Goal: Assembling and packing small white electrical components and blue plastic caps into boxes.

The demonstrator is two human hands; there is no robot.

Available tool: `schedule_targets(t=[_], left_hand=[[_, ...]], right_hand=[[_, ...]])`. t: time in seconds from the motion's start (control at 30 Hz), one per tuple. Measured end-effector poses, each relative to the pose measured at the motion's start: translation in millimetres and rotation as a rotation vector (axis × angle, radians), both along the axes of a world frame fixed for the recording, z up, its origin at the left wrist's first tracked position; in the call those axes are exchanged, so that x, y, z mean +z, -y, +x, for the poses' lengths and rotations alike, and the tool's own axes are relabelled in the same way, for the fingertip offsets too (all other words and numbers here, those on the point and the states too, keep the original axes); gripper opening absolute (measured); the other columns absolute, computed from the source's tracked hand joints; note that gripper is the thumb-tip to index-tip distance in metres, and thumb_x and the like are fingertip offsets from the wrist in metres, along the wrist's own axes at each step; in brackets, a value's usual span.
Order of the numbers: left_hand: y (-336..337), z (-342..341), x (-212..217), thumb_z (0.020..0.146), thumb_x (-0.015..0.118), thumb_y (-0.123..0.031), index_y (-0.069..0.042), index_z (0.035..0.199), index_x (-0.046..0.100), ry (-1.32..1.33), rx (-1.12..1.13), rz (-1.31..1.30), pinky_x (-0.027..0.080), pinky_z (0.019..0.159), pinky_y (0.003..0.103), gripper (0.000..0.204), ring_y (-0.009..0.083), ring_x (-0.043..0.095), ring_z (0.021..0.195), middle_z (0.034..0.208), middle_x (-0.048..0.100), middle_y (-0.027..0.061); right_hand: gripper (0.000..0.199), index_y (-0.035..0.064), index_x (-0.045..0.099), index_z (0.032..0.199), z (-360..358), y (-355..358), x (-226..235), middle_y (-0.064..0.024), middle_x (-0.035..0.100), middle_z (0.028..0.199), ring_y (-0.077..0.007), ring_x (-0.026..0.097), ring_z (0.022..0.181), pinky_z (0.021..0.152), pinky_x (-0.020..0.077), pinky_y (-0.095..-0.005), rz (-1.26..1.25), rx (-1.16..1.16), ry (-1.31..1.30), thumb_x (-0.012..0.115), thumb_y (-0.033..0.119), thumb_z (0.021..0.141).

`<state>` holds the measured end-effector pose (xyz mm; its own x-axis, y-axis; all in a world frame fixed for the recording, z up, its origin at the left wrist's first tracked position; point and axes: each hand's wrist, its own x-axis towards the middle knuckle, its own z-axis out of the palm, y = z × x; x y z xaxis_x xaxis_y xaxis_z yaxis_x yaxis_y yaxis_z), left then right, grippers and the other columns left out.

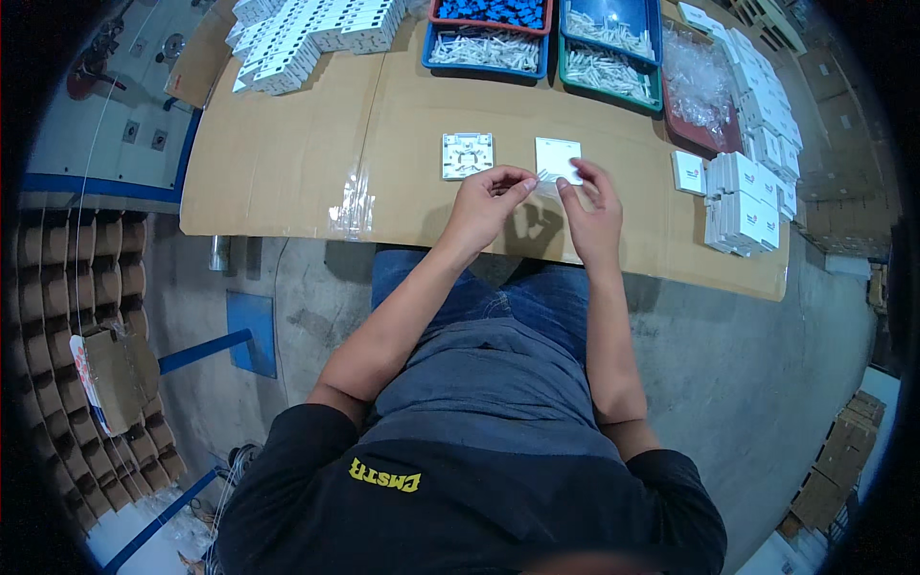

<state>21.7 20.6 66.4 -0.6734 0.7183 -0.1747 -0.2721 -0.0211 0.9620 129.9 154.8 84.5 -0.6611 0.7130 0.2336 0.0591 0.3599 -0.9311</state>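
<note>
Between my hands is a small clear plastic bag (547, 182) with what look like thin pale pieces inside. My left hand (491, 203) is closed, thumb and forefinger pinching the bag's left side. At the bag's right edge is my right hand (596, 213), its thumb and curled fingers apart, the fingertips slightly blurred. A flat white square plate (556, 149) lies just beyond the bag, partly covered by my right fingers. To its left, beyond my left hand, rests a white square housing (467, 155) with its moulded inner side facing up.
Cardboard covers the table (287, 172). White boxy units (316, 43) stand in rows at far left. Along the back are trays of blue parts (494, 11) and pale pieces (484, 53). A red tray (695, 134) holds clear bags; stacked white units (743, 206) sit at right.
</note>
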Motion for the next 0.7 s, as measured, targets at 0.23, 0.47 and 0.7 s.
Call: schedule_targets(t=[0.23, 0.47, 0.7], left_hand=[[-3, -1, 16, 0.095, 0.072, -0.015, -0.002, 0.105, 0.072, -0.013, 0.178, -0.006, 0.048, 0.078, 0.022, 0.016, 0.0065, 0.06, 0.086, 0.093, 0.069, -0.0003], [-8, 3, 13, 0.095, 0.072, -0.018, -0.007, 0.107, 0.071, 0.151, 0.177, 0.069, 0.05, 0.079, 0.024, 0.016, 0.0081, 0.064, 0.09, 0.096, 0.07, 0.0002], [-6, -2, 8, 0.096, 0.071, -0.02, -0.006, 0.106, 0.072, 0.197, 0.11, -0.007, 0.053, 0.077, 0.025, 0.017, 0.0092, 0.067, 0.092, 0.1, 0.072, 0.0021]], right_hand=[[0.017, 0.0017, 0.07, 0.106, -2, 16, 23, -0.0092, 0.066, 0.107, -0.0191, 0.066, 0.092, 0.075, 0.0516, -0.0307, 0.248, 0.007, -0.025, 0.071, 0.005, 0.09], [0.017, -0.0021, 0.067, 0.111, -13, 25, -9, -0.0088, 0.068, 0.103, -0.014, 0.067, 0.093, 0.081, 0.0543, -0.0269, -0.196, 0.17, -0.126, 0.066, 0.006, 0.096], [0.018, -0.0023, 0.069, 0.108, -13, 15, -12, -0.0079, 0.069, 0.1, -0.0135, 0.068, 0.088, 0.076, 0.0556, -0.0272, -0.182, 0.161, -0.021, 0.07, 0.006, 0.093]])
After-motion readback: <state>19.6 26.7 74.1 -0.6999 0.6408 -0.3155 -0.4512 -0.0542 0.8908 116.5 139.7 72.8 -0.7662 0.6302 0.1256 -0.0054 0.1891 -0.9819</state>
